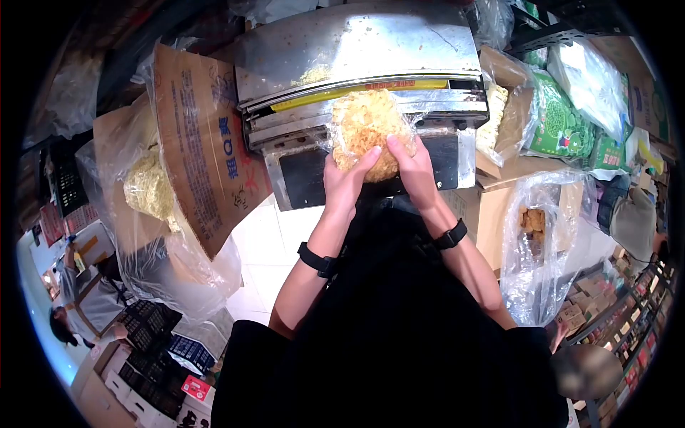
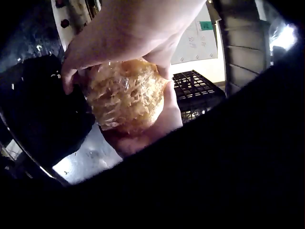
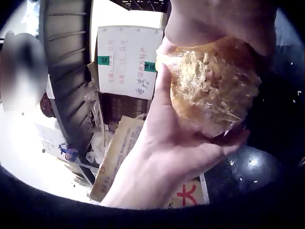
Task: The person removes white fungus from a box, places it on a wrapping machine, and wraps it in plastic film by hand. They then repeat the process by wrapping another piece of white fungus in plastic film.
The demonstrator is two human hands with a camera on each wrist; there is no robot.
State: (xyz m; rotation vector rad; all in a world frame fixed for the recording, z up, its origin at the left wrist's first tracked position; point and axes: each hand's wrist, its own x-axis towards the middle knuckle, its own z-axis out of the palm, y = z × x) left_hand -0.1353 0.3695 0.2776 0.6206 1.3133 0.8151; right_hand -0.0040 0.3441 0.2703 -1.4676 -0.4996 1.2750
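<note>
A clear plastic bag of yellowish-brown, shredded-looking food (image 1: 369, 132) is held in front of a metal machine (image 1: 285, 53) with a yellow strip. On its left side, the left hand (image 1: 347, 180) grips it, thumb on top; the right hand (image 1: 415, 170) grips the right side the same way. In the left wrist view, the left hand (image 2: 128, 36) curls over the bag (image 2: 126, 95). From the right wrist, the right hand (image 3: 219, 21) is above the bag (image 3: 212, 88) and the left hand (image 3: 164, 143) below. The fingers beneath the bag are partly hidden.
An upright cardboard flap (image 1: 207, 143) and a plastic-lined box with yellowish food (image 1: 148, 187) are at left. Green packages (image 1: 560, 121) and an open carton (image 1: 492, 175) stand at right. Black crates (image 1: 150, 335) sit lower left, shelving (image 1: 628, 328) lower right.
</note>
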